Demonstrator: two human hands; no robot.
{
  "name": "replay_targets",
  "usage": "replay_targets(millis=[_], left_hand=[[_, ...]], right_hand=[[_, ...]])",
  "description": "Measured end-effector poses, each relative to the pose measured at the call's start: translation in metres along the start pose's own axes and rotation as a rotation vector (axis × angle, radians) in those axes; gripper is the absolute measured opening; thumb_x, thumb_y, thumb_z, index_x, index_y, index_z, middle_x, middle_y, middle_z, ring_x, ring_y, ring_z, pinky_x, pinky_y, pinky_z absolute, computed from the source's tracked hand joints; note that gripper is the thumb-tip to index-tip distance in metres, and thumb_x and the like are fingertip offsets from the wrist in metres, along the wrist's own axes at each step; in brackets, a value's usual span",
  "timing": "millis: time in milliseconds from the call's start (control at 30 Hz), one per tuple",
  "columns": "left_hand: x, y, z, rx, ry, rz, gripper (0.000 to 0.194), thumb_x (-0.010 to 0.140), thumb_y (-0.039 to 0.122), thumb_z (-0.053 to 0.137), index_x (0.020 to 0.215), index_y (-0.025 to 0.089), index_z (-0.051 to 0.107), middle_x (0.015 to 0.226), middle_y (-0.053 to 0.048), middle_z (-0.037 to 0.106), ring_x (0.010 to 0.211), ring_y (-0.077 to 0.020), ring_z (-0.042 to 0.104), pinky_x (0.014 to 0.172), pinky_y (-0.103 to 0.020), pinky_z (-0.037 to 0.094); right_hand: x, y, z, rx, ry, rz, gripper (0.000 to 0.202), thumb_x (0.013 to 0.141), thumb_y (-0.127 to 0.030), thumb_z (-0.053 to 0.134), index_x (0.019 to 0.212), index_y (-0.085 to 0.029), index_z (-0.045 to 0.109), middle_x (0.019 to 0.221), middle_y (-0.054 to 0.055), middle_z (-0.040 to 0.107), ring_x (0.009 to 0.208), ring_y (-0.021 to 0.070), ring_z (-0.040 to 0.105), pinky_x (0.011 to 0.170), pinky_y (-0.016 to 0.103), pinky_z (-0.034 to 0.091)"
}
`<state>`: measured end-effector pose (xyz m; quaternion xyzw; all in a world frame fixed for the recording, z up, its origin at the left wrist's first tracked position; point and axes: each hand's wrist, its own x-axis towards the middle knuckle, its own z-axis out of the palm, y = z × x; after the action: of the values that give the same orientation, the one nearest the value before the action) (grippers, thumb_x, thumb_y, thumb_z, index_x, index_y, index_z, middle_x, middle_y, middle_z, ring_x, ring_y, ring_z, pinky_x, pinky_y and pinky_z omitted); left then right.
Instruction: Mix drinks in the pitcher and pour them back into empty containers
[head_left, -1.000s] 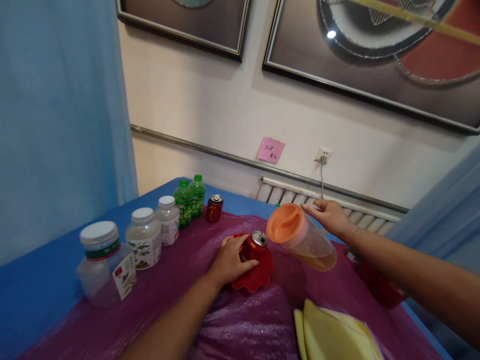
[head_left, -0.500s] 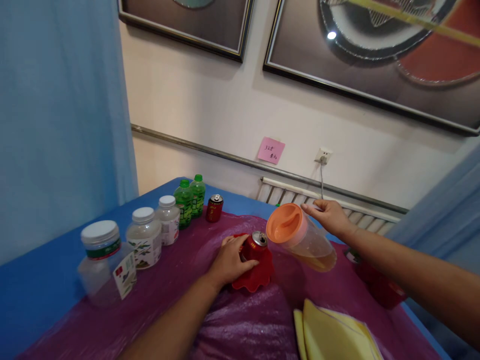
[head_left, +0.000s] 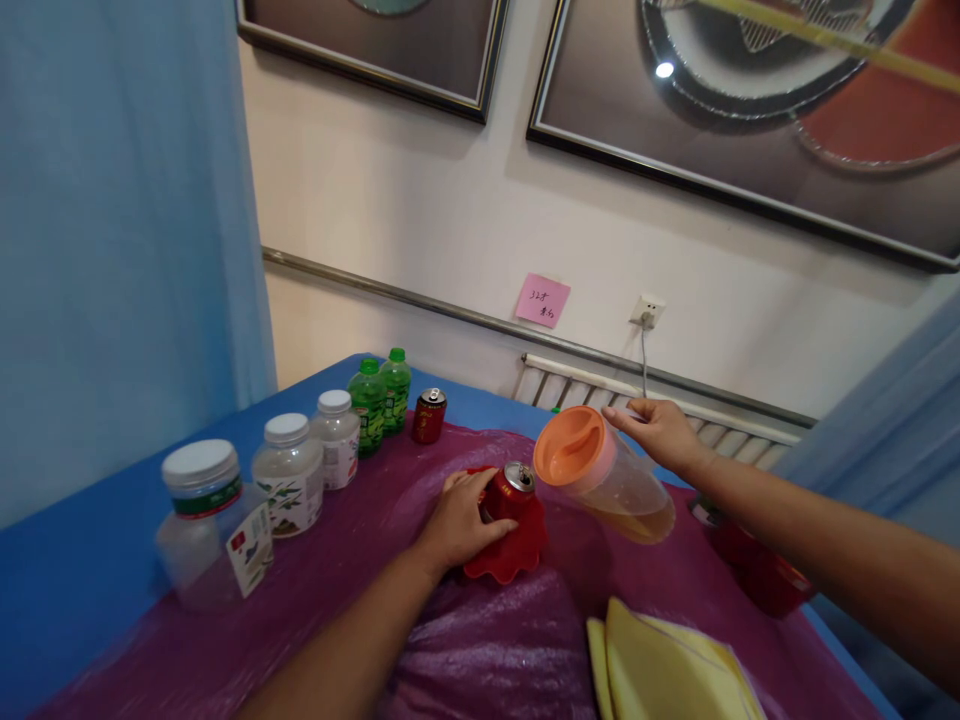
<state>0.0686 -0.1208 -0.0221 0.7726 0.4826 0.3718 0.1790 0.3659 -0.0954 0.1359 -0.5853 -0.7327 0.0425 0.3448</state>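
My left hand [head_left: 465, 520] is closed around a red drink can [head_left: 511, 490], which stands upright with its top opened. Under the can lies a red scalloped mat [head_left: 514, 550]. My right hand [head_left: 660, 435] is closed on the handle side of a clear plastic pitcher [head_left: 619, 490] with an orange lid [head_left: 574, 447]. The pitcher is held tilted, its lid toward the can and apart from it. Brownish liquid [head_left: 641, 522] lies in its lower part. The pitcher's handle is mostly hidden by my fingers.
On the left stand a large clear jar [head_left: 199, 550], two smaller white-capped jars [head_left: 289, 490], two green bottles [head_left: 367, 410] and another red can [head_left: 429, 418]. A folded yellow cloth [head_left: 675, 665] lies in front, on purple plastic sheeting [head_left: 487, 650]. A red container [head_left: 769, 575] sits at right.
Almost nothing differs. The tilted pitcher has shifted very slightly to the right; my left hand stays on the can.
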Motion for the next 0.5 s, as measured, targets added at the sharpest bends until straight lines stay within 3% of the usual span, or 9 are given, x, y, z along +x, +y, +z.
replay_targets(millis=[500], left_hand=[[-0.0003,0.0009,-0.0007,0.001,-0.018,-0.006,0.074,0.066,0.038,0.087,0.133,0.02,0.061,0.129,-0.01,0.07,0.118,-0.0326,0.061,0.114,-0.051,0.036]], right_hand=[[-0.0008,-0.0013,-0.0026,-0.024,-0.017,0.007,0.063,0.078,-0.076,0.055,0.055,-0.025,0.026,0.056,-0.006,0.02,0.053,0.0102,0.023,0.048,0.027,0.017]])
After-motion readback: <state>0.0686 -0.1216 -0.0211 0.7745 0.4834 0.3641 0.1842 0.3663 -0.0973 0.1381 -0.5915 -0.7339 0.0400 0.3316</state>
